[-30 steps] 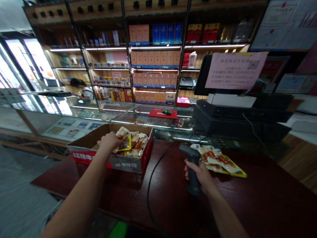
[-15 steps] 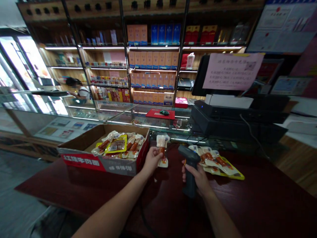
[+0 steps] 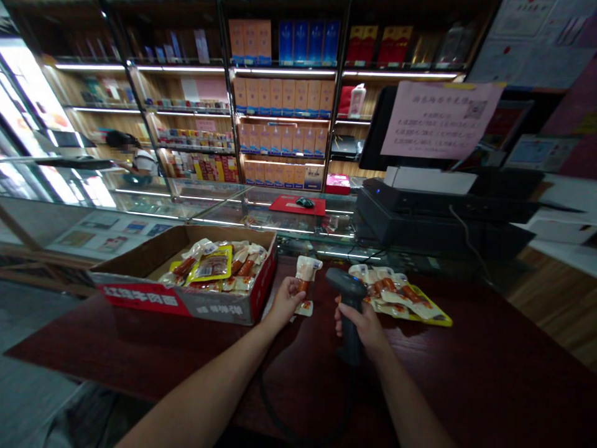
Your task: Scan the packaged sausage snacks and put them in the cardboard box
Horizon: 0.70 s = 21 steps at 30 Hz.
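My left hand (image 3: 285, 301) is closed around a small sausage snack packet (image 3: 306, 277), holding it upright just left of the scanner's head. My right hand (image 3: 361, 322) grips the handle of a black barcode scanner (image 3: 347, 297), its head pointing left toward the packet. A cardboard box (image 3: 153, 294) with red lettering sits to the left, filled with several similar snack packets (image 3: 215, 266). To the right of the scanner a small pile of snack packets (image 3: 402, 297) lies on the dark red wooden counter (image 3: 489, 373).
A black till and monitor (image 3: 429, 211) with a pink paper notice (image 3: 438, 118) stand behind the pile. Glass display counters (image 3: 196, 208) run along the back, with a red mouse mat (image 3: 296, 205). Shelves of boxed goods (image 3: 280, 99) fill the wall. A person (image 3: 130, 163) is at far left.
My left hand took a packet out of the box and carried it right, up beside the scanner. The right hand stayed on the scanner.
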Each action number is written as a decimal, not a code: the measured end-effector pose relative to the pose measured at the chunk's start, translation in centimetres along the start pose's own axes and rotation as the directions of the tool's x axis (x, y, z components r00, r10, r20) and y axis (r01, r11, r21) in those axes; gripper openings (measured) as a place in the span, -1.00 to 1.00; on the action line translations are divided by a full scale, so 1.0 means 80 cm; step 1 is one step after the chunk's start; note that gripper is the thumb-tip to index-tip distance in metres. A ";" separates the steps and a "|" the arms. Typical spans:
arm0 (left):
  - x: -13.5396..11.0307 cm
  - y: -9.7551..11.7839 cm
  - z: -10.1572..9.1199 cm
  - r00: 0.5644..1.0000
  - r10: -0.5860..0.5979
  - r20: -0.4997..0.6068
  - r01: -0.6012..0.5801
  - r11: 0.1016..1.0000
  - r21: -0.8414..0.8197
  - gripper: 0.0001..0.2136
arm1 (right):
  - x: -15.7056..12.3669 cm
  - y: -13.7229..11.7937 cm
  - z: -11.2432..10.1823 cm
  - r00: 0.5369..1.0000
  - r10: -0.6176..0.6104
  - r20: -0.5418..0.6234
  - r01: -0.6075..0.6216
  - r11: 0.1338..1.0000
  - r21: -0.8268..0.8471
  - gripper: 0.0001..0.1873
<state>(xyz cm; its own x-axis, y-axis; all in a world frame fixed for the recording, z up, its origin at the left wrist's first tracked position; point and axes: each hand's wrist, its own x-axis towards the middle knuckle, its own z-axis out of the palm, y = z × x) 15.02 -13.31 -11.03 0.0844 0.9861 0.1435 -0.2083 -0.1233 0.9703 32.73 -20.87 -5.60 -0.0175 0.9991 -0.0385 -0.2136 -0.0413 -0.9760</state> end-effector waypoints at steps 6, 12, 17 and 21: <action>0.002 -0.004 0.000 1.000 -0.002 0.016 0.002 1.000 -0.009 -0.66 | 0.001 0.001 -0.003 1.000 -0.008 -0.008 0.008 1.000 -0.001 -0.61; 0.003 -0.005 0.002 1.000 0.014 0.005 -0.014 1.000 0.027 -0.69 | -0.001 -0.002 -0.002 1.000 -0.010 -0.011 0.010 1.000 0.011 -0.64; 0.003 -0.003 0.002 0.999 -0.038 -0.024 0.038 0.999 -0.002 -0.64 | -0.001 0.000 -0.002 1.000 0.002 -0.026 -0.001 1.000 0.025 -0.63; 0.000 0.002 0.006 0.993 -0.112 -0.048 0.107 0.990 -0.094 -0.59 | -0.001 -0.001 -0.006 0.998 0.048 -0.045 -0.047 0.999 0.012 -0.65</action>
<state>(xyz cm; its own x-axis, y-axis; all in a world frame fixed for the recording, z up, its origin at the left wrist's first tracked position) 15.45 -13.42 -10.79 0.0600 0.9979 0.0241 -0.2887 -0.0058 0.9574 33.18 -20.93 -5.59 0.0166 0.9954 -0.0948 -0.2241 -0.0887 -0.9705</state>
